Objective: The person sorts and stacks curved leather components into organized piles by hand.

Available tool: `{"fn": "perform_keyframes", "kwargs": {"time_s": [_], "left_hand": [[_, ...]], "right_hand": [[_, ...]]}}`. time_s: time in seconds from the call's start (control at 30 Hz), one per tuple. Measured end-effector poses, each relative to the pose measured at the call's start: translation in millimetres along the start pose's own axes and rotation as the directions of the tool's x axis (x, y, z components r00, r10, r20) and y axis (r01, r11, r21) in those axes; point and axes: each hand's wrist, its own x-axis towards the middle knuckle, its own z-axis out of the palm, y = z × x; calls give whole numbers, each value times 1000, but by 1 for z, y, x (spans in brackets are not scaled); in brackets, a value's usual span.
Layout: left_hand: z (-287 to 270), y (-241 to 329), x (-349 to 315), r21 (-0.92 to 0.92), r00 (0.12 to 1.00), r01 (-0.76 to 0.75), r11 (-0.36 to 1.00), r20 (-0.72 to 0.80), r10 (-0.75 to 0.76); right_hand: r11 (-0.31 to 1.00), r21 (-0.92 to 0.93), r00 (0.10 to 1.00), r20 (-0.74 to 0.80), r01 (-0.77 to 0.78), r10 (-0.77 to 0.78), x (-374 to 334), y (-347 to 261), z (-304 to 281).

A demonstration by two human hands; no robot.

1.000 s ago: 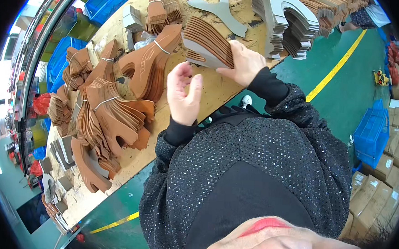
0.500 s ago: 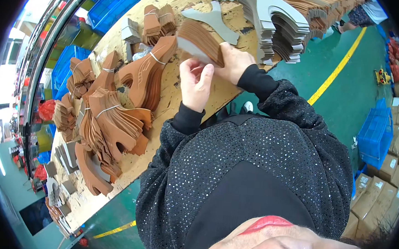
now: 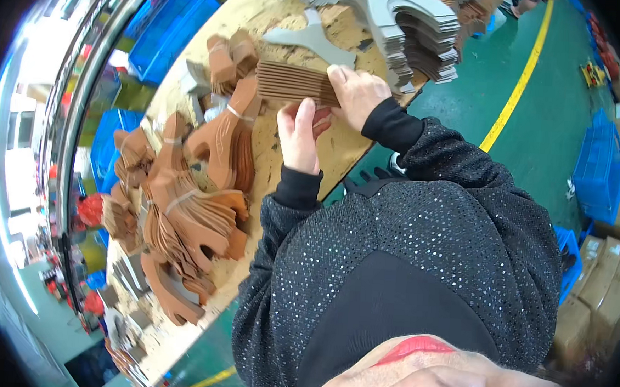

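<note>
My right hand (image 3: 360, 97) is closed round the right end of a stack of thin brown leather-like pieces (image 3: 292, 81). The layered edges of the stack face up, above the table. My left hand (image 3: 300, 137) is at the near side of the stack. Its thumb is raised and its fingers are loosely curved and apart, with the tips at or close to the stack's lower edge; part of the fingers is hidden. Just beyond the stack, a pale grey curved cut piece (image 3: 312, 37) lies on the table.
Banded bundles of brown pieces (image 3: 188, 207) crowd the left of the wooden table (image 3: 265, 166). Grey stacked pieces (image 3: 413, 22) stand at the far right edge. Blue crates (image 3: 174, 33) line the far side. On the right are a blue basket (image 3: 599, 168) and cardboard boxes (image 3: 599, 275).
The stack has turned in my right hand, so its layered edges show more and its pale grey face is hidden. My left thumb and fingers have spread a little. The whole view has shifted slightly.
</note>
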Motion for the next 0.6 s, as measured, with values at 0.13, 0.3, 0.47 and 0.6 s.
{"fn": "perform_keyframes", "kwargs": {"time_s": [0.13,0.3,0.47,0.6], "left_hand": [[-6,0,5,159,856,-514,843,40,515],[24,34,35,334,848,-497,801,381,368],[82,53,115,378,917,-1,926,370,-151],[117,35,156,387,844,306,870,313,-436]], "right_hand": [[974,208,993,87,-93,76,-19,5,-45],[794,523,947,243,-310,210,-75,56,-112],[281,889,873,217,-362,436,-137,106,-139],[277,915,801,78,-295,594,-170,121,-152]]}}
